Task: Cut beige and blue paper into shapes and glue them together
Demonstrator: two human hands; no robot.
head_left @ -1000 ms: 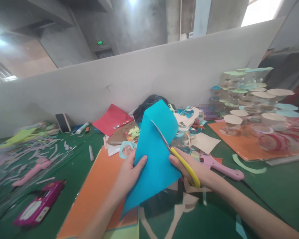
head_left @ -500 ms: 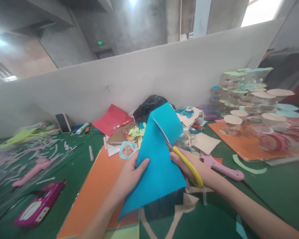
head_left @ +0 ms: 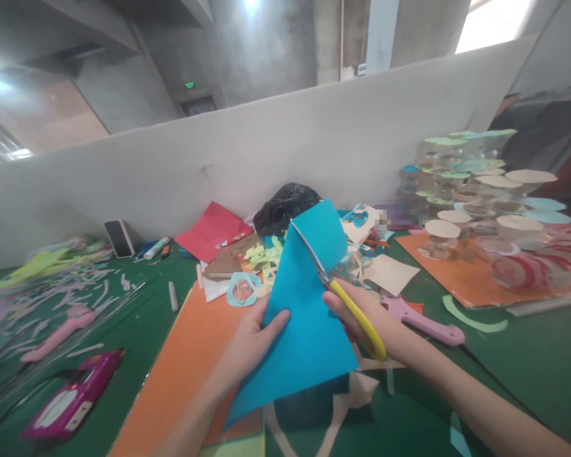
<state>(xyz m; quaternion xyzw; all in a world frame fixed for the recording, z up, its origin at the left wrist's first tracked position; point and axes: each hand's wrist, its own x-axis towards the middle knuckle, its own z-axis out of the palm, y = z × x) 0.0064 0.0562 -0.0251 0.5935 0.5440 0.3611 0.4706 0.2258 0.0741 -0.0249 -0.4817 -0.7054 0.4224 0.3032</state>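
My left hand [head_left: 252,336] grips the left edge of a blue sheet of paper [head_left: 304,324], thumb on its front, holding it up above the table. My right hand [head_left: 361,320] is closed on the yellow handles of a pair of scissors [head_left: 342,292]. The blades reach up into the sheet from its right side, near its upper part. An orange sheet [head_left: 181,374] lies flat on the green table [head_left: 528,355] under my left forearm.
A pink tool [head_left: 421,320] lies right of my right hand. Paper scraps, a red sheet [head_left: 212,230] and a black bag [head_left: 285,206] sit near the white partition [head_left: 266,152]. Cups topped with paper discs [head_left: 476,190] stand at the right. A magenta device [head_left: 69,397] lies at the left.
The blue sheet has turned and dropped slightly in my left hand. The scissor blades have worked further up along the sheet toward its top edge.
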